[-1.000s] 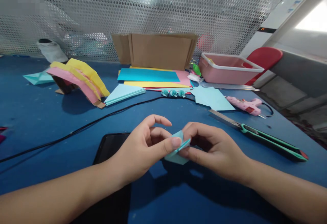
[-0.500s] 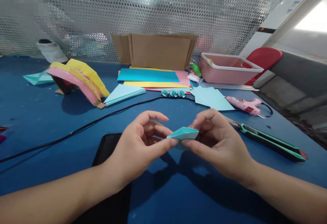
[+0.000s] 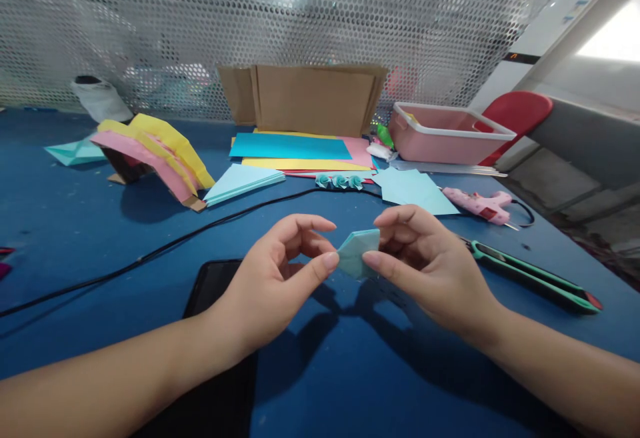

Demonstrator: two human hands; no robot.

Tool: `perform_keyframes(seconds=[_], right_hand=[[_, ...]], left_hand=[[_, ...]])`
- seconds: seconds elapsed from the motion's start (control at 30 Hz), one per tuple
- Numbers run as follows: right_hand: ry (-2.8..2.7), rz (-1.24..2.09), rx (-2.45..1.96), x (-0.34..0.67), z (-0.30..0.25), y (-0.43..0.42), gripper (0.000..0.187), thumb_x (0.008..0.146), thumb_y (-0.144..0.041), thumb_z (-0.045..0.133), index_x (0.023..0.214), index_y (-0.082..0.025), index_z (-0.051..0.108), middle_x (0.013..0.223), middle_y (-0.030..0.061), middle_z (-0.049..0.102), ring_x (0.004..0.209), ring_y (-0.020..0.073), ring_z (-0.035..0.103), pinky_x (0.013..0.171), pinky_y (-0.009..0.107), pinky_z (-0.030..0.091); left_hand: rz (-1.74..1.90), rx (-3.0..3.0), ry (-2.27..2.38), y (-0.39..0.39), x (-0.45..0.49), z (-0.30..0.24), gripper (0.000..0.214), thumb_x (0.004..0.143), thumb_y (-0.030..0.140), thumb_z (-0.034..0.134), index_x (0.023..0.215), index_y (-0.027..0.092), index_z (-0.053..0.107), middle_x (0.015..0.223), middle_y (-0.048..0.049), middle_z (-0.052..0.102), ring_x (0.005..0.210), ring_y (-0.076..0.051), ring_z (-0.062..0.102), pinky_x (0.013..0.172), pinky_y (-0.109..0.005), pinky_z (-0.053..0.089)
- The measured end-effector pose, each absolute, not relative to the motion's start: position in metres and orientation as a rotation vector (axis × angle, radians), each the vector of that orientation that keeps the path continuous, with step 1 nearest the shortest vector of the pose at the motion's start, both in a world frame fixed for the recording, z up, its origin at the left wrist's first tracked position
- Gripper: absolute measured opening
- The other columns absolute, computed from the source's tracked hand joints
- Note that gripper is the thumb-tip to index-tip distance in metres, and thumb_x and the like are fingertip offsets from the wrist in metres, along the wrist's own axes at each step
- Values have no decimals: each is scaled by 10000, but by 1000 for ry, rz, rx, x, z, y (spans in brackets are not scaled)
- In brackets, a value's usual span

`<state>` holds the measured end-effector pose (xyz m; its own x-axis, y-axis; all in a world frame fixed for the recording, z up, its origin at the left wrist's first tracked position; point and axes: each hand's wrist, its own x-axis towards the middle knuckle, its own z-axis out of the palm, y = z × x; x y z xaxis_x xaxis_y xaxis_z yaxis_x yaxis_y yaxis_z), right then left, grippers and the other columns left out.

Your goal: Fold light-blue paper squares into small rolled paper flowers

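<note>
Above the blue table, a small piece of folded light-blue paper (image 3: 356, 255) is held between my two hands, its flat face turned toward me. My left hand (image 3: 287, 278) pinches its left corner between thumb and fingers. The thumb of my right hand (image 3: 425, 268) presses on the right side of the paper, with its fingers curled behind. Beyond my hands lie three small blue paper flowers (image 3: 339, 183) in a row. To their right is a stack of light-blue paper squares (image 3: 417, 193), and to their left a stack of folded paper triangles (image 3: 243, 183).
A utility knife (image 3: 535, 277) and a pink glue gun (image 3: 480, 206) lie at right. Under my left forearm is a black flat device (image 3: 215, 285); a black cable (image 3: 165, 249) crosses the table. Behind stand cardboard sheets (image 3: 315, 98), a pink basket (image 3: 450, 141) and a yellow-pink paper arch (image 3: 155, 155).
The folded paper has turned between my fingers, from lying nearly edge-on to showing its flat face. My right hand has risen slightly.
</note>
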<state>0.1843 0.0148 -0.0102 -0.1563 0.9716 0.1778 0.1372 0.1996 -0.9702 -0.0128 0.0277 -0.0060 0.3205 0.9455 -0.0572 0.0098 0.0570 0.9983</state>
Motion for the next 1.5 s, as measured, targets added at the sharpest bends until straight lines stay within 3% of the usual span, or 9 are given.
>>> perform_keyframes(seconds=[0.1,0.23,0.33,0.5,0.73,0.93,1.13,1.3,1.5], right_hand=[[-1657,1123,-1080,184,-13,12,254,820,-153,627,1002,-227,467,763,-21,625,669,107,635,612,214,519],[-1828,1138,-1122,181,-14,6,383,804,-126,608,1121,-234,423,744,-29,635,684,124,650,689,254,535],[-1925,1148,-1169,181,-13,6,444,778,-127,636,1159,-224,428,707,-42,616,658,129,636,666,254,528],[-1775,1191,-1192,183,-13,11,348,789,-138,631,1094,-215,479,781,-23,629,654,109,640,631,227,535],[-1611,1093,-1074,184,-18,11,247,812,-153,673,999,-240,538,822,-20,615,724,99,636,666,205,559],[-1787,736,-1073,187,-18,13,99,815,-182,694,862,-222,617,879,31,619,820,162,621,723,295,556],[-1941,405,-1004,187,-11,13,104,800,-121,694,827,-202,635,784,11,596,731,131,579,673,260,494],[-2005,392,-924,185,-10,10,127,798,-88,665,808,-203,613,767,16,631,742,148,589,684,282,486],[-1834,661,-1068,185,-16,8,150,810,-162,684,930,-213,609,765,2,647,685,145,625,639,281,510]], left_hand=[[869,1438,978,25,-13,-9,404,766,321,740,1137,252,597,953,-10,605,902,-156,585,747,-238,505],[706,1499,1001,24,-12,-7,140,790,320,704,865,204,682,795,-1,637,740,-142,586,682,-245,474],[683,1435,1016,25,-12,-5,152,788,335,700,819,191,660,783,0,644,696,-135,573,653,-243,467],[679,1426,1024,26,-13,-9,301,824,386,650,1059,201,614,832,-14,625,707,-144,572,628,-250,453],[582,1377,1015,27,-13,-9,179,817,337,646,830,191,542,657,42,566,594,-108,521,572,-236,435],[614,1327,999,27,-13,-10,193,813,339,658,854,200,532,688,34,626,630,-128,609,586,-249,474],[579,1336,1000,27,-13,-10,201,814,361,655,880,172,646,714,-4,680,664,-141,643,629,-255,494],[575,1363,1050,28,-13,-8,196,808,358,653,811,164,686,702,-16,706,686,-148,656,648,-242,498],[586,1383,1014,27,-14,-10,168,818,336,646,794,171,664,707,-3,694,700,-155,671,669,-247,515]])
